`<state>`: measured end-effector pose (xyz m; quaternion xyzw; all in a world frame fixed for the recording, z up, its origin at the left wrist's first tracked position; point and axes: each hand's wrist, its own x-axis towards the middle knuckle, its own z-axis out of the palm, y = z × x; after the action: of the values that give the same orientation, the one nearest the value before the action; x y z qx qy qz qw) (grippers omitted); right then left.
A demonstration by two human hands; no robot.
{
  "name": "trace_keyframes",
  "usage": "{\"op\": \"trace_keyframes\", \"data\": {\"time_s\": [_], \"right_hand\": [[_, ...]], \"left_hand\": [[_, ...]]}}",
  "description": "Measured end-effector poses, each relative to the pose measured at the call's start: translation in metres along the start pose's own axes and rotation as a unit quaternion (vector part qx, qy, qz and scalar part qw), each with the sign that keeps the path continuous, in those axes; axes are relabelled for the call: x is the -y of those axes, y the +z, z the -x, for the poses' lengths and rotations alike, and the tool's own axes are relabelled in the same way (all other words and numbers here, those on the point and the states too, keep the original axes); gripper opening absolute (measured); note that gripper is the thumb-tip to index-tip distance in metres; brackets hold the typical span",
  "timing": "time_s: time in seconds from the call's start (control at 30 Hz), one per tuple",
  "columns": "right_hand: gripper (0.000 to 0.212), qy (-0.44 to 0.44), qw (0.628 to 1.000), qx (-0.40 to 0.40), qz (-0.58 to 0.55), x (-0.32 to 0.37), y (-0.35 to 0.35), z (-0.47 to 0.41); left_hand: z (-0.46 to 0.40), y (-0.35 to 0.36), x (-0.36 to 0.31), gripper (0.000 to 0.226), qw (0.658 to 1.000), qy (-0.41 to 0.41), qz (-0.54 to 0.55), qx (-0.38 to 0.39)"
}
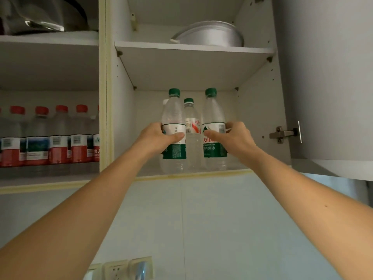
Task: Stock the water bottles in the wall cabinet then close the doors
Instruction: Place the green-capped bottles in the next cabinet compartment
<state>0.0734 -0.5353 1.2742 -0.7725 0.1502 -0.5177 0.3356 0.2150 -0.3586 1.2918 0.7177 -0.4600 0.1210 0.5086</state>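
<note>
Both arms reach up into the right bay of the wall cabinet [193, 174]. My left hand [159, 138] grips a green-capped water bottle [174, 116] round its label, at the front of the lower shelf. My right hand [230, 138] grips a second green-capped bottle [213, 114] beside it on the right. Between them, further back, stands a third bottle [190, 122] with a green cap and a red-marked label. Both held bottles are upright, with their bases at the shelf's front edge. The right cabinet door [327, 81] stands open.
The left bay holds a row of several red-capped bottles [58, 136]. A metal basin [212, 35] lies on the upper right shelf, and dark cookware [44, 15] sits upper left. A door hinge [284, 133] juts from the right wall. Wall sockets [121, 268] sit below on the tiles.
</note>
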Motion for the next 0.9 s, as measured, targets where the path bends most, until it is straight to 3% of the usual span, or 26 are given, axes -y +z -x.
{"op": "trace_keyframes", "data": {"time_s": [0.2, 0.4, 0.57, 0.9], "right_hand": [[0.036, -0.007, 1.0, -0.008, 0.019, -0.021, 0.012, -0.016], [0.038, -0.005, 1.0, -0.005, 0.017, -0.033, 0.022, -0.03], [0.047, 0.003, 1.0, 0.003, 0.016, -0.04, 0.027, -0.041], [0.053, 0.019, 0.999, 0.004, 0.026, -0.044, 0.033, -0.045]], "left_hand": [[-0.022, 0.026, 0.011, 0.048, 1.0, 0.007, 0.01, -0.016], [-0.039, 0.046, 0.017, 0.046, 0.999, 0.01, -0.01, -0.029], [-0.051, 0.06, 0.02, 0.029, 0.999, 0.024, 0.003, -0.033], [-0.061, 0.074, 0.03, 0.042, 0.996, 0.026, -0.021, -0.077]]}}
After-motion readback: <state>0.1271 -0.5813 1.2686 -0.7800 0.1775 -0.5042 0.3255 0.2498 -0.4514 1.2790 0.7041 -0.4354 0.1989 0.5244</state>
